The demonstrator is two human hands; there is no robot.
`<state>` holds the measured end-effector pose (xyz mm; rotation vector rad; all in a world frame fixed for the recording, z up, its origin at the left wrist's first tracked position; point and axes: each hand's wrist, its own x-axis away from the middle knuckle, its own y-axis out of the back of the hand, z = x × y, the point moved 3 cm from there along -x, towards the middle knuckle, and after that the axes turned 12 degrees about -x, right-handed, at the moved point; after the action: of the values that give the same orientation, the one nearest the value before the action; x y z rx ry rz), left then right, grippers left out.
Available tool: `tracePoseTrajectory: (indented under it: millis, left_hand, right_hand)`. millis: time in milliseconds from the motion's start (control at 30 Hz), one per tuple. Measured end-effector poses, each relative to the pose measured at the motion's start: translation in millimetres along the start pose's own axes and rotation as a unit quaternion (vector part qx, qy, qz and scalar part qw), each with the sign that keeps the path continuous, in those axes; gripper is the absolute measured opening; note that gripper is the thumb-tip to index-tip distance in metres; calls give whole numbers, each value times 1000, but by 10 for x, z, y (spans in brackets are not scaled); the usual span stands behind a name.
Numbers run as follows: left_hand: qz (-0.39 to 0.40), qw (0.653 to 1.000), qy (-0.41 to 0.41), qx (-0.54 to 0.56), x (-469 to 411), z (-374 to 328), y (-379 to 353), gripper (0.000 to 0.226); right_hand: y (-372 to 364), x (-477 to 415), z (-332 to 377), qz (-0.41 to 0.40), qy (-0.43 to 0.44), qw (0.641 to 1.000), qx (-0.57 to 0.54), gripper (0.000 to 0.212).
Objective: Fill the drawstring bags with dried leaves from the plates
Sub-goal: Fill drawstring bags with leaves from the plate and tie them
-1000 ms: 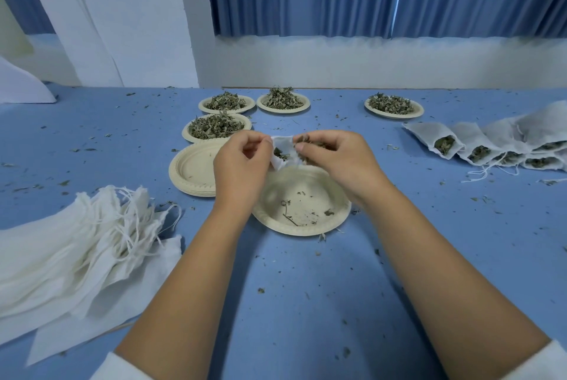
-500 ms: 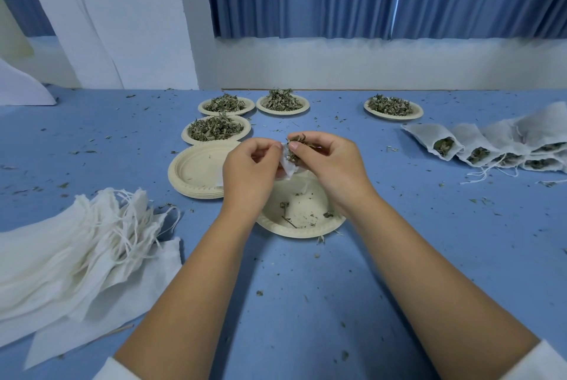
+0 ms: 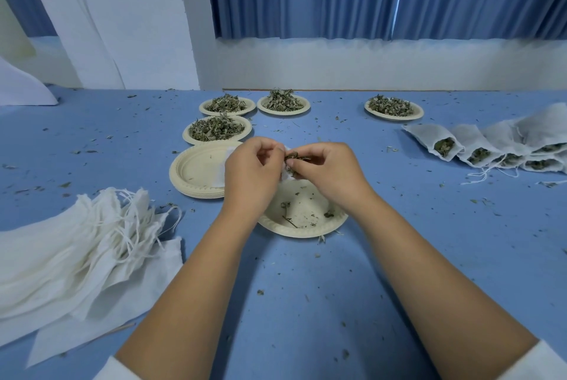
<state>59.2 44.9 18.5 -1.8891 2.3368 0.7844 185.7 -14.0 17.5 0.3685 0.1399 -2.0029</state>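
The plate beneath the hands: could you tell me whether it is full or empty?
Nearly empty: the plate shows mostly bare surface, with only a few stems and crumbs on it.

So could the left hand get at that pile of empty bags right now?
Probably, but not freely: the left hand grips the bag being filled. The pile lies beside its forearm, nothing between.

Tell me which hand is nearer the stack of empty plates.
Left. The left hand, gripping the drawstring bag, is at the right edge of the stack of empty plates; the right hand, pinching dried leaves, is farther right, above the nearly emptied plate.
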Motion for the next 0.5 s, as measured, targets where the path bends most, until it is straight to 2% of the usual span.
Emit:
tracePoseTrajectory:
  millis: [133,200,267,367,433,500]
  left_hand:
    - [50,998,-36,-31,21,-33,-45,11]
    - [88,994,-49,-51,40,-43,-83,15]
    - [115,990,-52,-65,53,-37,-110,14]
    - [113,991,-32,-68,37,0,-104,11]
    - [97,993,-19,-67,22,14,-83,11]
    - [84,995,-4,-55,15,16,-64,11]
  right_hand:
    - [13,-8,-47,-18,0,993,116,16]
    - [17,-8,-65,2,-6,983,182,25]
    - [27,-4,-74,11,-26,979,203,30]
    - [62,-15,-64,34,-67,981,177,16]
    - [73,-24,-48,57,-113,984,129,24]
    - [86,-34,-41,61,-153,986,29,35]
